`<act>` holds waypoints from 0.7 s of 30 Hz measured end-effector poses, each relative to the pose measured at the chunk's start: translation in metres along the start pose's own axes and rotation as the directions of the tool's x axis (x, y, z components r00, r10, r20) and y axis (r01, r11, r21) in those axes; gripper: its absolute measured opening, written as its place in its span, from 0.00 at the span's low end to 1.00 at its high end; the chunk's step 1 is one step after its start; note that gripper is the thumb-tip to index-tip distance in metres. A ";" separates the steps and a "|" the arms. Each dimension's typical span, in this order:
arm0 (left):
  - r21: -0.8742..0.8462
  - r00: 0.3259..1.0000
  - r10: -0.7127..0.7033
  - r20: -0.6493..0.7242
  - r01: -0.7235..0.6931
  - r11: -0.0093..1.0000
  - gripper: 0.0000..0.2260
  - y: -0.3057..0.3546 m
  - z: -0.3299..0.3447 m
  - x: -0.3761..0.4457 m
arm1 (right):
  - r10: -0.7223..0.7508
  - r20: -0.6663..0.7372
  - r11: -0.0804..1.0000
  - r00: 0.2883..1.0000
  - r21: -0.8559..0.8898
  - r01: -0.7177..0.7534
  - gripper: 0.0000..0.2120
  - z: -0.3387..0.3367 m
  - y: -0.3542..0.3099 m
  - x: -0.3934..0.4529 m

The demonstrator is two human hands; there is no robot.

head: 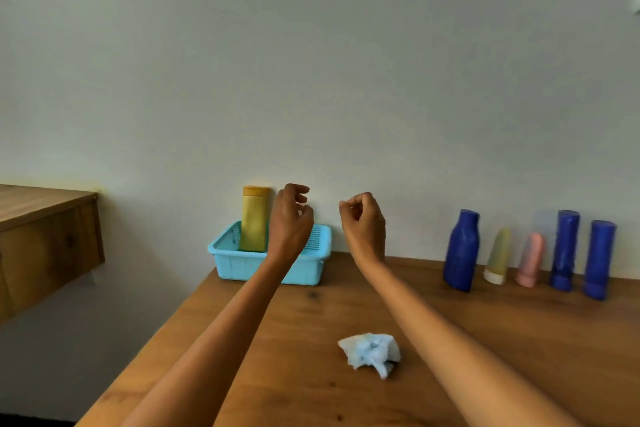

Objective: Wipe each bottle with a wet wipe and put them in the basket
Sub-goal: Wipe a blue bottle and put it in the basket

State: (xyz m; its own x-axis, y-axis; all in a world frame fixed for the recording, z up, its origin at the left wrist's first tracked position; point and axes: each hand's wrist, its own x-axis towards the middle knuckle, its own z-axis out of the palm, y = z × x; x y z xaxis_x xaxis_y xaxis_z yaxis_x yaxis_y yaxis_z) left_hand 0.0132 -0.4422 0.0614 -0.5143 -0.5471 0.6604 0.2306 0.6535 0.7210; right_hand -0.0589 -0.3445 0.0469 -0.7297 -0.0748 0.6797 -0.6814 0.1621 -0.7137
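Left hand [291,218]: hovering above the basket [239,267], fingers loosely curled and apart, gripping nothing; it is sitting just beside the yellow bottle [254,218] without touching it
Right hand [363,222]: raised to the right of the basket, fingers curled into a loose fist, carrying nothing
Yellow bottle: standing upright in the left part of the basket, leaning close to the wall [311,62]
Basket: sitting at the far left corner of the table [311,322], against the wall
Wipe [370,352]: lying crumpled on the table, near the person, between the two forearms
Bottles waiting: five are standing in a row at the far right, well apart from the basket – a big blue bottle [462,250], a pale tube [498,256], a pink tube [530,260] and two blue cylinders [564,250] [599,260]
Step in hand: judging by the empty hands, one bottle is placed and the next cycle is beginning
Doing it well: pick up the wipe with one hand first, then take the big blue bottle, nearest in the row, by its body with the other; lift it straight up, since the tubes beside it are looking easy to topple
Wiping: rotate the bottle inside the wipe so that every side is getting covered, cap included
Placing: set it upright to the right of the yellow bottle, where the basket is looking free
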 end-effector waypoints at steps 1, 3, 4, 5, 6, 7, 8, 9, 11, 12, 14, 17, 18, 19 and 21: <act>-0.015 0.999 0.008 0.049 -0.007 1.000 0.12 0.008 0.013 -0.007 | -0.003 -0.037 1.000 0.999 0.007 0.003 0.06 -0.017 0.004 -0.004; -0.040 0.986 -0.005 0.168 0.012 0.999 0.12 0.023 0.037 -0.019 | -0.012 -0.116 1.000 0.993 0.016 0.014 0.05 -0.050 0.012 -0.009; -0.045 0.972 -0.015 0.235 0.026 0.999 0.13 0.031 0.050 -0.025 | -0.015 -0.168 1.000 0.986 0.024 0.019 0.05 -0.067 0.016 -0.011; -0.045 0.952 -0.018 0.307 0.034 0.998 0.15 0.040 0.063 -0.031 | -0.022 -0.222 0.999 0.975 0.028 0.029 0.06 -0.085 0.022 -0.012; -0.042 0.926 -0.017 0.378 0.036 0.998 0.16 0.048 0.077 -0.038 | -0.042 -0.269 0.999 0.962 0.019 0.049 0.06 -0.102 0.028 -0.011; -0.030 0.898 -0.017 0.439 0.034 0.999 0.18 0.056 0.090 -0.042 | -0.066 -0.306 0.998 0.950 -0.002 0.069 0.06 -0.117 0.034 -0.011; -0.010 0.874 -0.027 0.486 0.037 0.999 0.20 0.064 0.105 -0.047 | -0.087 -0.332 0.996 0.939 -0.027 0.083 0.05 -0.132 0.042 -0.009; 0.016 0.856 -0.046 0.516 0.044 0.999 0.22 0.072 0.119 -0.050 | -0.094 -0.351 0.995 0.932 -0.053 0.081 0.03 -0.146 0.049 -0.006; 0.050 0.840 -0.096 0.533 0.082 0.995 0.25 0.086 0.145 -0.056 | -0.056 -0.364 0.995 0.930 -0.093 0.023 0.04 -0.168 0.064 0.002; 0.049 0.837 -0.120 0.533 0.111 0.993 0.26 0.090 0.157 -0.057 | -0.011 -0.354 0.995 0.935 -0.098 -0.025 0.07 -0.175 0.071 0.007; 0.032 0.833 -0.162 0.530 0.171 0.985 0.25 0.098 0.178 -0.060 | 0.112 -0.279 0.983 0.954 -0.107 -0.147 0.12 -0.184 0.083 0.016; 0.017 0.838 -0.197 0.508 0.219 0.976 0.19 0.103 0.203 -0.059 | 0.232 -0.106 0.955 0.967 -0.167 -0.247 0.17 -0.189 0.094 0.026; 0.017 0.848 -0.208 0.488 0.229 0.973 0.21 0.104 0.211 -0.056 | 0.237 -0.065 0.952 0.969 -0.183 -0.245 0.17 -0.190 0.096 0.028; 0.021 0.857 -0.222 0.465 0.240 0.971 0.23 0.103 0.217 -0.054 | 0.242 -0.032 0.951 0.970 -0.191 -0.244 0.18 -0.190 0.097 0.030; 0.039 0.865 -0.248 0.436 0.257 0.965 0.26 0.101 0.225 -0.049 | 0.265 0.020 0.948 0.964 -0.187 -0.256 0.18 -0.188 0.098 0.033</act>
State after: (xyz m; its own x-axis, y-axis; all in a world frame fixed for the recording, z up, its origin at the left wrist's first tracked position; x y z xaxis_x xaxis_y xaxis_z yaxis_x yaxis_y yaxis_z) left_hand -0.1244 -0.2317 0.0545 -0.8624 -0.4075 0.3005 0.0577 0.5106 0.8579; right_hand -0.1390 -0.1460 0.0316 -0.8850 -0.0493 0.4630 -0.4486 0.3564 -0.8196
